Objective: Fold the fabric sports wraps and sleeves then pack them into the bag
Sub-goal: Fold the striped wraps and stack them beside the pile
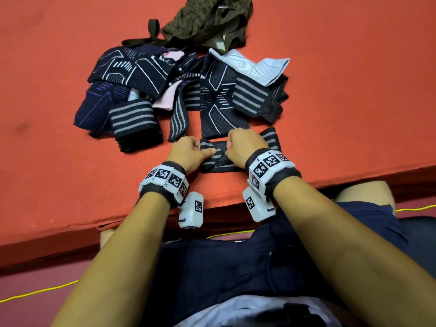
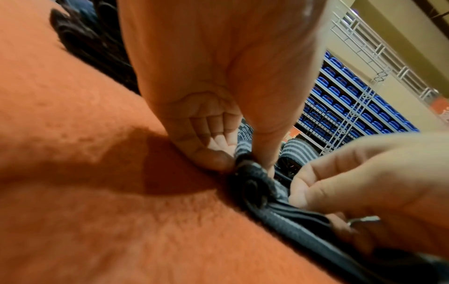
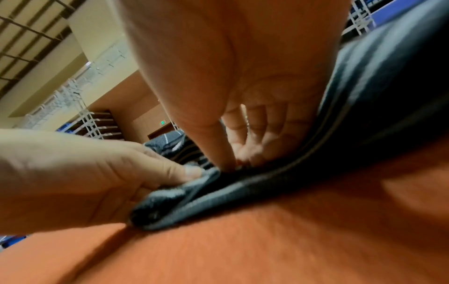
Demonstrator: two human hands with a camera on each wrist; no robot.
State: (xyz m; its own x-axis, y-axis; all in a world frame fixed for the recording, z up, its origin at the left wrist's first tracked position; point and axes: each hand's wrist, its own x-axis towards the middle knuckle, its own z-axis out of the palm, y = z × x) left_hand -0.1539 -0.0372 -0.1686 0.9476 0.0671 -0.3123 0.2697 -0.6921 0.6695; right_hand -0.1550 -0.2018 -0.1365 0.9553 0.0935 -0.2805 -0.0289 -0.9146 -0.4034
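Orange felt table [image 1: 330, 90], left hand [image 1: 188, 152] and right hand [image 1: 243, 147] both pinching striped black wrap [image 1: 212, 159], fingers curled, wrap pile [image 1: 179, 90] at 12 o'clock, camouflage bag [image 1: 207, 20] beyond

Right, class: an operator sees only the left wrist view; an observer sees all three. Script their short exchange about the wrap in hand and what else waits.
Operator: The left hand and right hand both pinch a striped wrap. Where's the bag?
Observer: The olive patterned bag lies at the far end of the red mat.
Operator: What's between?
Observer: A loose pile of dark sleeves, with a light blue sleeve at its right.
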